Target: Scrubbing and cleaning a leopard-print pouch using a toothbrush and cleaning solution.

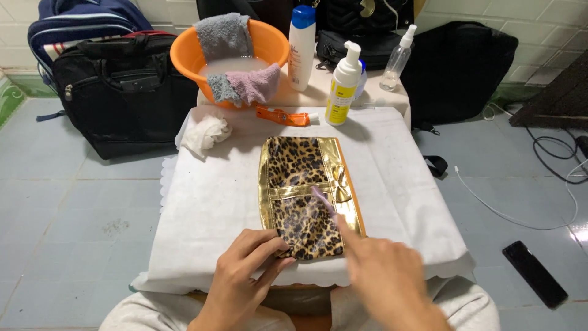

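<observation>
- Leopard-print pouch (304, 196) with gold trim, flat at table (404, 184) centre.
- Left hand (242, 276) at 7 o'clock, fingers pinching pouch's near corner.
- Right hand (383, 276) at 5 o'clock, blurred, closed on thin pale brush (324, 201) over pouch.
- White pump bottle (342, 86) with yellow label at 12 o'clock; taller white bottle (301, 49), blue cap, behind.
- Orange basin (236, 58) with cloths at 11 o'clock.

Leopard-print, gold-trimmed pouch (306, 196); seemingly pinkish brush (323, 201).

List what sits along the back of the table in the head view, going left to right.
Orange basin with grey and pink cloths → tall white bottle with blue cap → white pump bottle with yellow label → clear spray bottle.
</observation>
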